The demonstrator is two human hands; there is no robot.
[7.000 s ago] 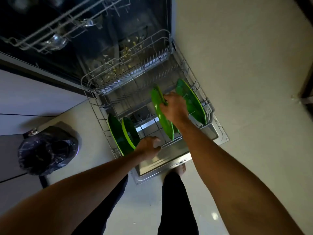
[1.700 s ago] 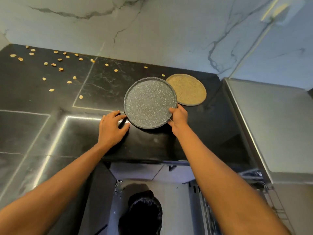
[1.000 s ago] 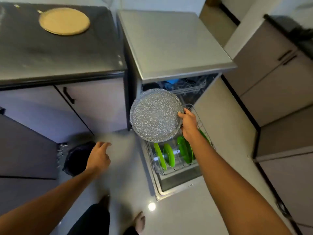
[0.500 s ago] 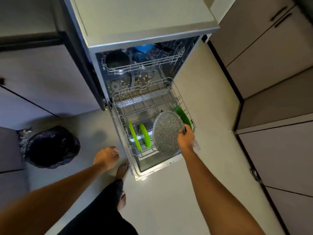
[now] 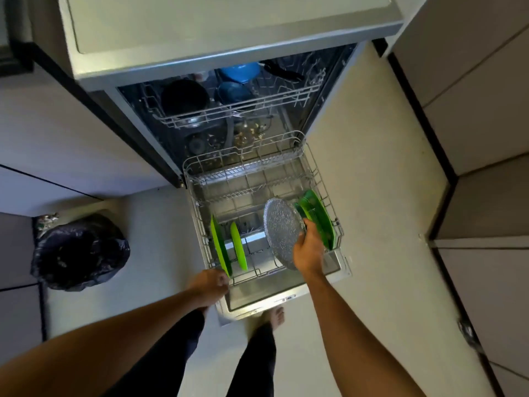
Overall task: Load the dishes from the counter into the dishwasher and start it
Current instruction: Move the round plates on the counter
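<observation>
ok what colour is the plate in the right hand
The round plate in the right hand is grey with fine pale speckles; head view shows it best.

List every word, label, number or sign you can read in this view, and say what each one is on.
On the control strip at the dishwasher door edge: tiny marks, too small and blurred to read.
On the grey speckled plate in the right hand: no writing.
Nothing else here carries readable text.
</observation>
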